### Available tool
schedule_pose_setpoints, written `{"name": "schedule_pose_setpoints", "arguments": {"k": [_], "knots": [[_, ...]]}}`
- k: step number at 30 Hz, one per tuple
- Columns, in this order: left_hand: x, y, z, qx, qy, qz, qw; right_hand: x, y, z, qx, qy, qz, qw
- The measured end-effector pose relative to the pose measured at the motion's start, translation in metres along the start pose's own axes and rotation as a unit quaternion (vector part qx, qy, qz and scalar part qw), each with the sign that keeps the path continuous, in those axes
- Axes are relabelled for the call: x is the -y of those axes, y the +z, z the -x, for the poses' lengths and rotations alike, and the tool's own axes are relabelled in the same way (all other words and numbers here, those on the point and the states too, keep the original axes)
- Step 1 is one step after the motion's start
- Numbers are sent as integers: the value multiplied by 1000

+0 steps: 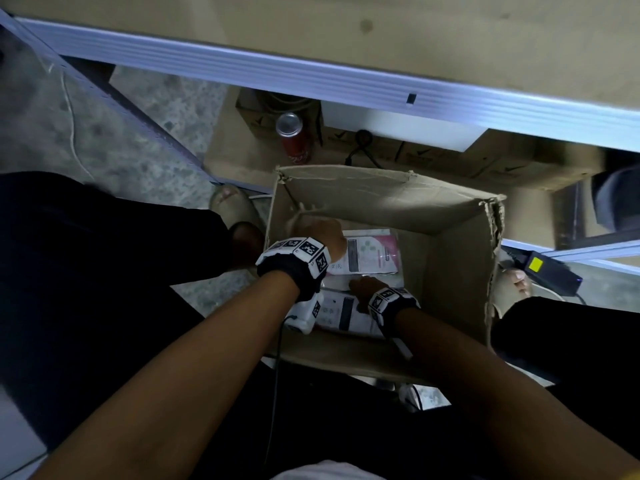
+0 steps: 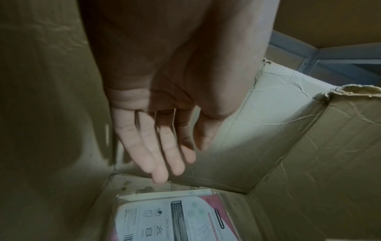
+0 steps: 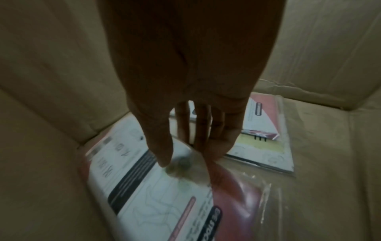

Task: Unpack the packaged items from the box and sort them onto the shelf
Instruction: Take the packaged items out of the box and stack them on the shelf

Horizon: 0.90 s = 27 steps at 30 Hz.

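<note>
Your right hand [image 3: 185, 130] pinches the near packet [image 3: 156, 187] in the box [image 1: 450, 271]; your left hand [image 2: 156, 143] hangs with straight fingers, gripping nothing.

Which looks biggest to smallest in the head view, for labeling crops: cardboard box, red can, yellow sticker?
1. cardboard box
2. red can
3. yellow sticker
The can sits farther from the camera, yet the order is plain.

Left hand [image 2: 156, 127] fingers straight, right hand [image 3: 193, 124] fingers pinching downward
</note>
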<state>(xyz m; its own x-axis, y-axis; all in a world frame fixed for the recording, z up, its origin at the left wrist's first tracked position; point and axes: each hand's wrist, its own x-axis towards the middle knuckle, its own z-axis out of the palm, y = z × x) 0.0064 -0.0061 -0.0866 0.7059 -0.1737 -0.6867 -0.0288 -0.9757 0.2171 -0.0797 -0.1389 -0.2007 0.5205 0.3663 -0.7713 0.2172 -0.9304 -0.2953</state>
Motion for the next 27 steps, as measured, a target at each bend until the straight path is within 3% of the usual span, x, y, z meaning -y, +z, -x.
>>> {"name": "schedule_pose_setpoints", "arguments": {"k": [4,8,13,19,27], "knots": [[-7,5,0,5,-14,-3,1000,-10,-8,-4,19,-7,2,1000],[-11,5,0,5,-21,7,1000,-23,-37,-15,-46,27,-38,998],[-9,13,0,2,-29,12,999,-38,-71,-30,-145,44,18,988],[-2,20,-4,6,-20,8,1000,-49,-78,-39,-86,62,21,994],[-2,28,-24,34,-31,-5,999,-54,-56,-30,-69,68,-15,995]]}}
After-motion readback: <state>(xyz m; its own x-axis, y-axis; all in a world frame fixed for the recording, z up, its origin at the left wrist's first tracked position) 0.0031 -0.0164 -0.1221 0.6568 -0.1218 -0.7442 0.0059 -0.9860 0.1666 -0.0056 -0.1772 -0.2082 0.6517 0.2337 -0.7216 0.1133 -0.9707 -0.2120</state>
